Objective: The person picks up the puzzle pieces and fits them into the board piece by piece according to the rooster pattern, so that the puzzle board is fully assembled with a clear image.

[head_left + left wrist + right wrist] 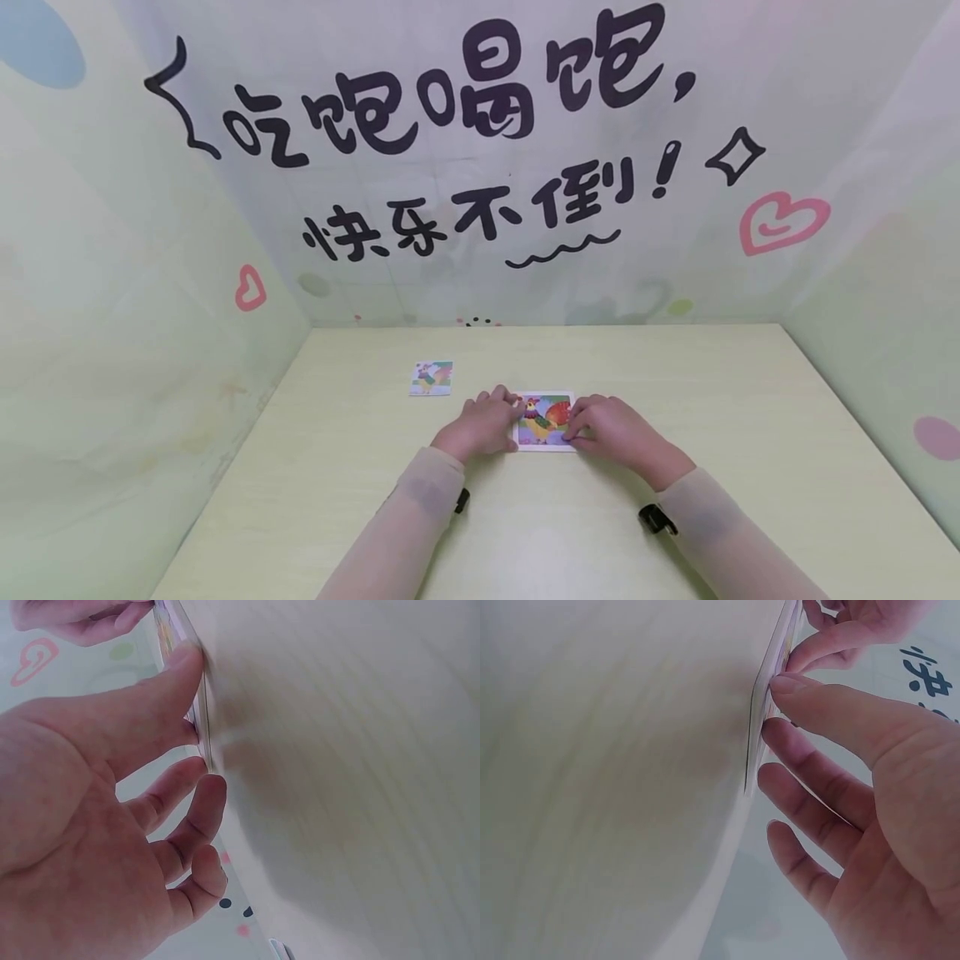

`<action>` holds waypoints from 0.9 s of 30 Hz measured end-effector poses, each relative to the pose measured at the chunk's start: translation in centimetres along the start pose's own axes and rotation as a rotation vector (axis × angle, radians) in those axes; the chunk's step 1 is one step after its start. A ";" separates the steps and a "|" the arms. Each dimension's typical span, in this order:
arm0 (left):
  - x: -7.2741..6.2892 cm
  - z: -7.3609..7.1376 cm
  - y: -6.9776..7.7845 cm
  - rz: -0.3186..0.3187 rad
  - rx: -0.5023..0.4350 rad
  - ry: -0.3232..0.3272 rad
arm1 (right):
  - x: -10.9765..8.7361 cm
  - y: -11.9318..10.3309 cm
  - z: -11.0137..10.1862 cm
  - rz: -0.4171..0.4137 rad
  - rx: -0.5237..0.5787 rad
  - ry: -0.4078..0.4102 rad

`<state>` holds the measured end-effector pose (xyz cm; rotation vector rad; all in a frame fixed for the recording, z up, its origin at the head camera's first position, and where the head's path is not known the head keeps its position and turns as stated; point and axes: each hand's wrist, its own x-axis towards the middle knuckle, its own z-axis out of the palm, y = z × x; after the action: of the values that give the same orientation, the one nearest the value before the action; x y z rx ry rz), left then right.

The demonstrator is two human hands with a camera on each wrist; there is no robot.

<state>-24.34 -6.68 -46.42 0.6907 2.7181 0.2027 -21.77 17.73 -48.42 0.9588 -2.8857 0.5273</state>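
A small rooster picture puzzle [544, 421] with a white border lies flat on the table between both hands. My left hand [483, 423] holds its left side, the thumb at the near corner and the fingertips at the far one. In the left wrist view the thumb [184, 664] lies along the puzzle's edge, while the outer fingers are loosely bent. My right hand [617, 433] holds the right side, with bent thumb and forefinger over the border and the edge of the picture. Its thumb [795, 684] shows on the puzzle's near edge in the right wrist view.
A square card [431, 378] with a paler print of the same rooster lies farther back on the left of the table [555, 517]. Printed cloth walls [465, 283] with large lettering stand behind and at both sides.
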 end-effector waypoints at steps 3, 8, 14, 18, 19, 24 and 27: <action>0.1 0.0 0.0 0.002 0.013 -0.003 | -0.1 0.1 0.1 0.005 0.005 0.003; 0.1 -0.1 0.1 0.007 0.049 -0.005 | -0.2 0.2 0.1 -0.010 0.008 0.010; 0.1 -0.1 0.1 0.008 0.066 0.001 | -0.4 0.1 0.0 -0.002 0.018 0.013; 0.1 0.0 0.0 0.004 0.063 0.007 | -0.3 0.1 0.0 0.002 0.015 0.017; 0.1 0.0 0.0 0.004 0.064 0.009 | -0.3 0.1 0.0 0.005 0.014 0.018; 0.0 -0.1 0.2 0.003 0.068 0.015 | -0.3 0.1 0.0 0.030 0.013 0.015; -0.1 0.0 0.3 -0.005 0.072 0.021 | -0.3 0.0 0.0 0.038 0.014 0.010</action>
<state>-24.17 -6.43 -46.30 0.7050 2.7592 0.1118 -21.52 17.92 -48.51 0.9017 -2.9005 0.5536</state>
